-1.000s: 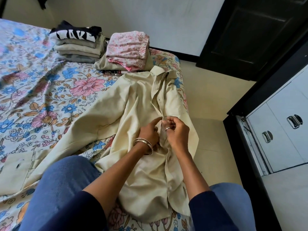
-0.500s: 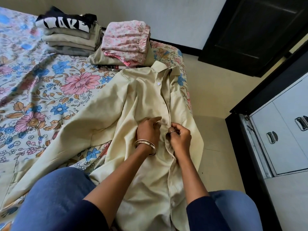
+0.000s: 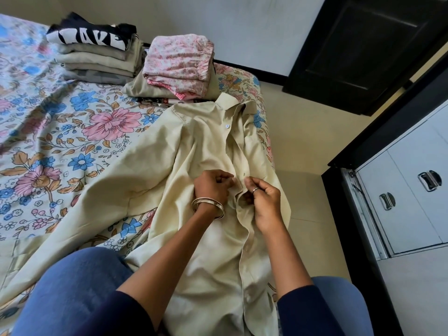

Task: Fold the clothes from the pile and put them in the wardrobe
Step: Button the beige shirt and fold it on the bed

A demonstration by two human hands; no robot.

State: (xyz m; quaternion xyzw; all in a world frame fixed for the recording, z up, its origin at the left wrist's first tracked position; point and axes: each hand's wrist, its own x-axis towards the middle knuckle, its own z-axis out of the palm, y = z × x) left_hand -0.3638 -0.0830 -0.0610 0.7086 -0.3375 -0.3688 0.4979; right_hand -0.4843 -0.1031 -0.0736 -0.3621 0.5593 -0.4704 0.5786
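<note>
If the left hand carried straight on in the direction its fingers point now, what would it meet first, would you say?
The left hand points right, across the cream shirt, so it would most likely meet the right hand first; both pinch the shirt's front edge almost fingertip to fingertip. Depth between them is unclear.

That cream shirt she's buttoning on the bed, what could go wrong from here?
The cream shirt lies right along the bed's edge, its far side draping over; a tug could slide it to the floor. Both hands pinch a rumpled placket, so a button might meet the wrong hole. The pink folded stack sits just past the collar and could get nudged.
</note>
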